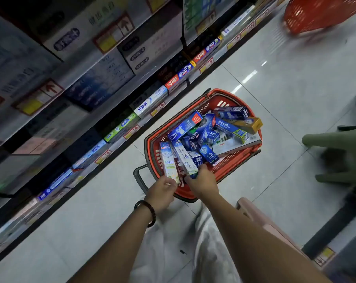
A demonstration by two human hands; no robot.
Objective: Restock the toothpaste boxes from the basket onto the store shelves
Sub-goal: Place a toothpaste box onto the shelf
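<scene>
Two hands at near end of red basket (211, 101); basket on floor tiles beside shelves (144, 78), heaped with toothpaste boxes (205, 129), mostly blue, lying crisscross. Left hand (162, 190): fingers curled, pinching near end of pale green-and-white box (169, 164), which leans at basket's near-left corner. Right hand (203, 182): fingers curled down over near end of white-and-blue box (184, 158), touching the first box. Bead bracelet (152, 213) on left wrist; shelves hold rows of boxed toothpaste along front edges; second red basket (316, 15) blurred far right; green stool (336, 144) right.
</scene>
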